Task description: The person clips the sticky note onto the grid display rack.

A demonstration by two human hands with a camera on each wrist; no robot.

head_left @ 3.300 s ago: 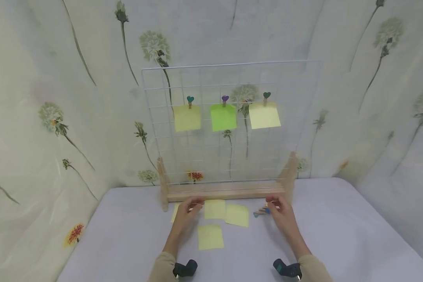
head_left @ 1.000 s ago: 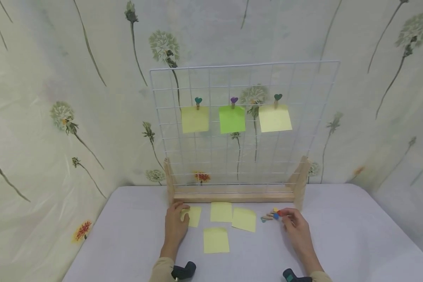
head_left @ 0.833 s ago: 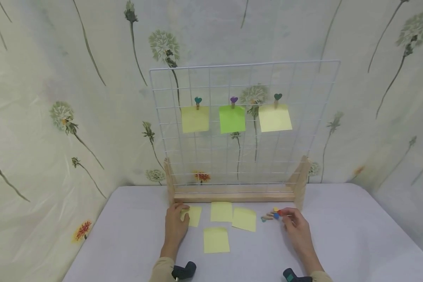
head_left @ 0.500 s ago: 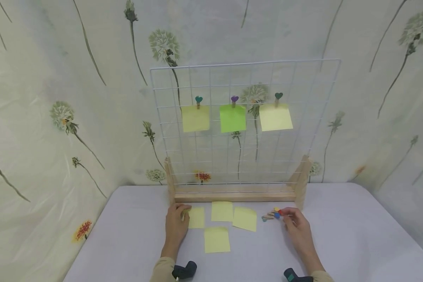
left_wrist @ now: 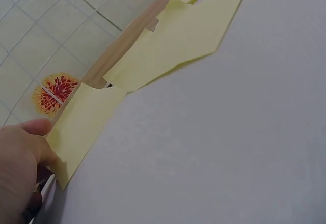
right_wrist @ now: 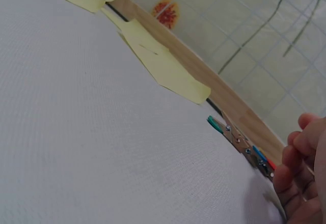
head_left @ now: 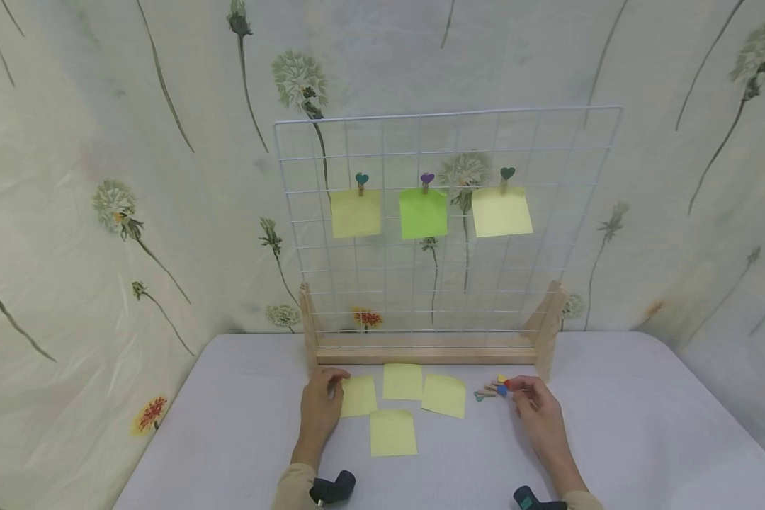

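Observation:
My left hand (head_left: 321,407) is at the left edge of a yellow sticky note (head_left: 360,397) on the table. In the left wrist view, its thumb and finger pinch the edge of that note. My right hand (head_left: 539,413) hovers low, fingers curled, at a small pile of mini clothespins (head_left: 488,391) with coloured heads. Its fingertips lie at a red head (head_left: 507,383); whether they grip that clothespin is unclear. More yellow sticky notes lie between the hands: one near the stand (head_left: 402,382), one further right (head_left: 443,395), one in front (head_left: 393,433).
Behind the notes stands a white wire grid (head_left: 382,283) on a wooden base (head_left: 421,355). Heart-headed clothespins hold a yellow note (head_left: 356,214), a green note (head_left: 423,214) and a pale yellow note (head_left: 502,212) on it. A white cloth covers the table (head_left: 618,425).
Over the last second the leftmost sticky note has slid right and turned, coming out from under my left hand. Earlier, both hands were further up, over the notes and clothespins; the right has since stayed still.

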